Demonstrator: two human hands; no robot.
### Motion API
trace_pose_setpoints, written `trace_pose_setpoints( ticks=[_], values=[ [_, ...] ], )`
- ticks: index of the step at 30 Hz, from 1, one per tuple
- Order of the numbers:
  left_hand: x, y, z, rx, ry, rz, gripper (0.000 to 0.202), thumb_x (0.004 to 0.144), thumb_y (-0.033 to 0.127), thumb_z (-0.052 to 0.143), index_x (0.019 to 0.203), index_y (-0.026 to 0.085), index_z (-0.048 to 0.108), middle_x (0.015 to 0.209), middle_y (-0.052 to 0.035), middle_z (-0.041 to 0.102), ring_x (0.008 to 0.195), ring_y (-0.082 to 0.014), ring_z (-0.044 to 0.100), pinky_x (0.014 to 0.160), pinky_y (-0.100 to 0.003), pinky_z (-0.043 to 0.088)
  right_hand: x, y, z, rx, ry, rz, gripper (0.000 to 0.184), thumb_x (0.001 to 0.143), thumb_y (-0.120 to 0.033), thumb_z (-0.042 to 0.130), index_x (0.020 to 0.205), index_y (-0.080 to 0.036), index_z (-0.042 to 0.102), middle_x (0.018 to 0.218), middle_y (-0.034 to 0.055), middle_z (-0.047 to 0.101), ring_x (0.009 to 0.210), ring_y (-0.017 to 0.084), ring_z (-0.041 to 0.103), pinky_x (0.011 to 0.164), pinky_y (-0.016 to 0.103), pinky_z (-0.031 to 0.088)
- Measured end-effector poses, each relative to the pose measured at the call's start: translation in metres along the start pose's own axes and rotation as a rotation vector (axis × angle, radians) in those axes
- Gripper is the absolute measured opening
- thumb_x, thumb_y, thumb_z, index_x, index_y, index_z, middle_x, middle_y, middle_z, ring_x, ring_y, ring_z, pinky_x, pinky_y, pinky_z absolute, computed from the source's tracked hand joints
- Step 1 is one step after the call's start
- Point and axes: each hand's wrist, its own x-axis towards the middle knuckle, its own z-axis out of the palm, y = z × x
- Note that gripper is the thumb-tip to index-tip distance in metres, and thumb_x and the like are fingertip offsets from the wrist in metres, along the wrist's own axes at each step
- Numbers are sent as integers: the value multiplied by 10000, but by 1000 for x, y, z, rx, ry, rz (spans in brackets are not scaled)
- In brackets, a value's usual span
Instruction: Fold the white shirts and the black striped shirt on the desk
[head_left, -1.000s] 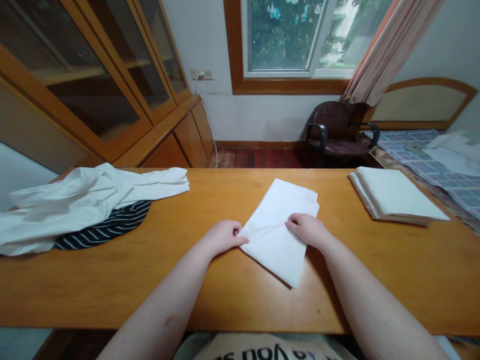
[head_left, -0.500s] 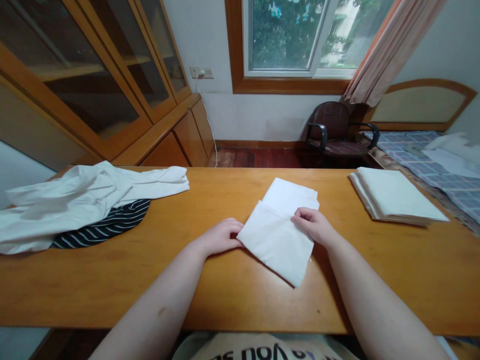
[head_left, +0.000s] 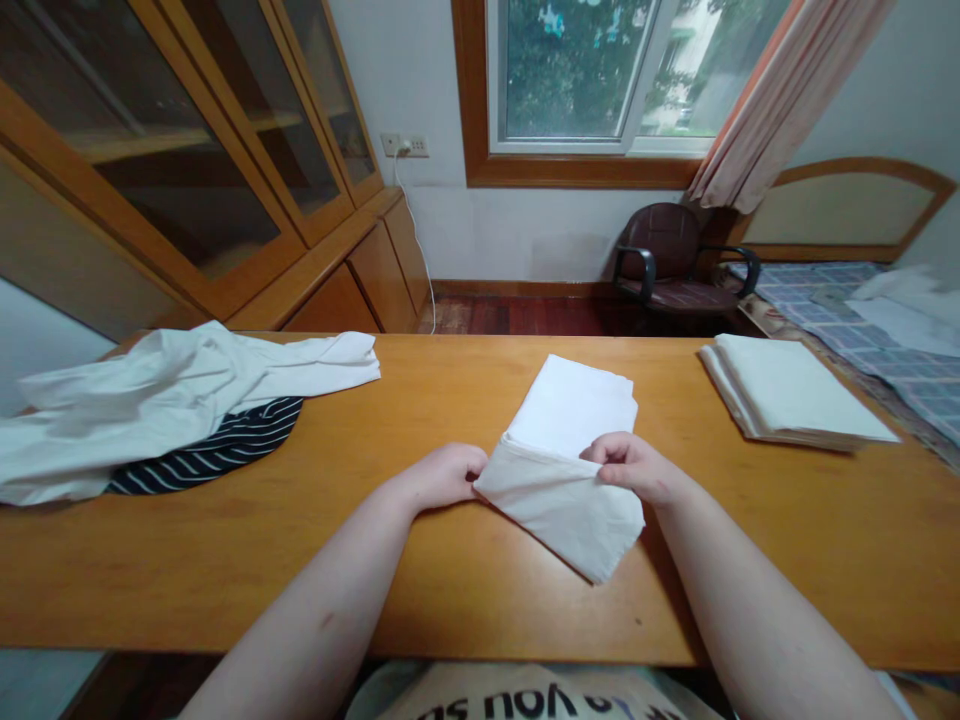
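Observation:
A white folded cloth [head_left: 559, 470] lies at a slant on the wooden table in front of me. Its near part forms a flap, and the flap's upper edge is raised a little off the layer beneath. My right hand [head_left: 630, 466] pinches that edge near the cloth's right side. At the left corner, my left hand [head_left: 448, 474] is closed on the fold, with its fingertips partly hidden. The far part of the cloth lies flat.
A crumpled white cloth [head_left: 187, 380] lies at the table's left, with a black-and-white striped piece [head_left: 217, 450] partly under it. Folded white cloths [head_left: 795, 385] form a stack at the right. Beyond the table [head_left: 300, 560] stand a cabinet [head_left: 300, 230] and an armchair [head_left: 667, 260].
My right hand has moved slightly down and toward me, pulling the flap's edge back and lifting it. More of the layer beneath shows. My left hand stays at the corner.

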Motion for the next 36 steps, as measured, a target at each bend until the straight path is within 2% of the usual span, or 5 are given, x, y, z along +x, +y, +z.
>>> trace_pose_setpoints(
  ticks=[5,14,25,30,36],
  values=[
    [1,-9,-4,-57,-118,65,256,776,432,627,794,195,722,900,-23,672,834,-168,592,771,-229,417,1,5,-7,14,48,-18,408,575,-485,783,570,-158,539,565,-13,548,526,94,456,500,223,308],
    [5,-9,5,-85,126,-213,414,850,488,469,703,149,656,714,-7,606,684,-156,534,641,-243,382,9,4,-20,-425,475,134,358,691,-526,648,671,-180,556,545,-41,488,488,91,402,465,222,287],
    [15,4,12,50,270,-392,683,805,384,543,1429,195,338,712,17,596,671,-161,559,621,-249,380,24,13,-22,-1070,533,291,269,839,-415,509,743,-199,637,712,36,657,650,158,544,561,252,319],
    [15,10,18,267,322,-325,623,824,317,497,1419,194,357,904,-60,637,819,-200,597,730,-298,446,28,12,-20,-1181,509,309,293,858,-431,488,769,-210,658,770,50,681,702,176,574,582,257,321],
    [25,25,30,611,439,53,494,822,162,447,1312,202,489,1329,-94,514,1209,-224,461,1046,-393,326,31,14,-18,-1266,490,322,320,875,-446,461,820,-212,673,823,64,698,745,192,599,602,261,333]
  ],
)
